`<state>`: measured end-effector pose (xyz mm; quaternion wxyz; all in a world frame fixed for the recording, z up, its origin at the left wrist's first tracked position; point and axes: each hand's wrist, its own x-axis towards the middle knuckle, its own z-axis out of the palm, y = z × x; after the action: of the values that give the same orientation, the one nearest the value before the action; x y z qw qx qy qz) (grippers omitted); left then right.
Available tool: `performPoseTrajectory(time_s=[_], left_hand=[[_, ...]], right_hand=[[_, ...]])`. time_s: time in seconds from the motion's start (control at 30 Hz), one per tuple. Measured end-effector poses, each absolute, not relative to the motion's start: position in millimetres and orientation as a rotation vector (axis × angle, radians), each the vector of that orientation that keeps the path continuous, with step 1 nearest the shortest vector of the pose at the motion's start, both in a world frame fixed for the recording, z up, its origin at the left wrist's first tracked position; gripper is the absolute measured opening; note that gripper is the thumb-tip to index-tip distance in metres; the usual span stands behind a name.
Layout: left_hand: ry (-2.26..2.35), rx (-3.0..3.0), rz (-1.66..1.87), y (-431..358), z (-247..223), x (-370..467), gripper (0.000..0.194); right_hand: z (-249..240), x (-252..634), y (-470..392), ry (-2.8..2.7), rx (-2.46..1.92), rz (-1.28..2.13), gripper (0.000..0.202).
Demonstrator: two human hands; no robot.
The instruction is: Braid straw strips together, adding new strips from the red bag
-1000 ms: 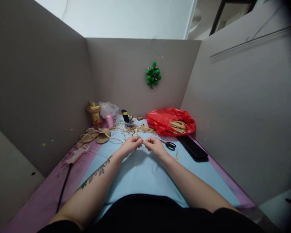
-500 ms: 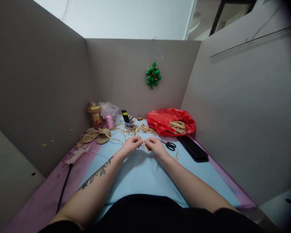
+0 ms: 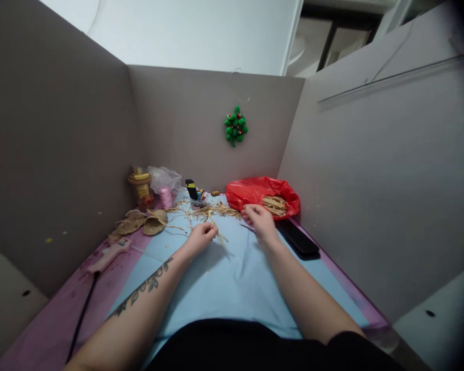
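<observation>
My left hand point(image 3: 203, 238) is closed in a pinch over the middle of the blue cloth, with thin straw strips point(image 3: 221, 238) coming out at its fingertips. To the right, my right hand point(image 3: 260, 220) is raised in front of the red bag point(image 3: 244, 190), slightly blurred, its fingers bent and apart with nothing visible in them. Beneath its fingers shows part of the scissors point(image 3: 247, 227); the handles are hidden behind the hand. Dried straw point(image 3: 275, 205) fills the bag's mouth. More loose straw pieces point(image 3: 226, 209) lie behind my hands.
On the left are a pink glue gun point(image 3: 110, 256), woven brown pieces point(image 3: 154, 222), a pink thread spool point(image 3: 165, 198) and a jar point(image 3: 143, 190). A pen cup point(image 3: 198, 200) stands at the back. A black case point(image 3: 298, 239) lies right. Grey partitions point(image 3: 209, 103) surround the table.
My right hand has moved away from my left, up and to the right over the scissors, and its fingers have opened. The left still pinches the straw. The whole view has shifted slightly.
</observation>
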<state>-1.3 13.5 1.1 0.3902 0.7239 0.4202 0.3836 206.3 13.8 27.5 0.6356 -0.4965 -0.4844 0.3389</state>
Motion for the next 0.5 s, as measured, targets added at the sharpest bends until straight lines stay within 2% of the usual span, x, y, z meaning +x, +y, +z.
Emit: performPoseTrajectory(time_s=[0.1,0.23,0.33,0.5], left_hand=[[1.095,1.850,0.967,14,-1,0,0.025],[1.111,1.842,0.953,11,2,3,0.026],[1.105,1.833,0.962,9,4,5,0.026],[1.100,1.847,0.945,8,5,5,0.025]], right_hand=[[42,270,48,-1.028,-1.290,0.505,0.035],[43,345,94,-1.296,-1.936,0.150,0.035],[33,365,115,-1.369,-2.019,0.103,0.015],[18,367,133,-1.470,-2.062,0.115,0.008]])
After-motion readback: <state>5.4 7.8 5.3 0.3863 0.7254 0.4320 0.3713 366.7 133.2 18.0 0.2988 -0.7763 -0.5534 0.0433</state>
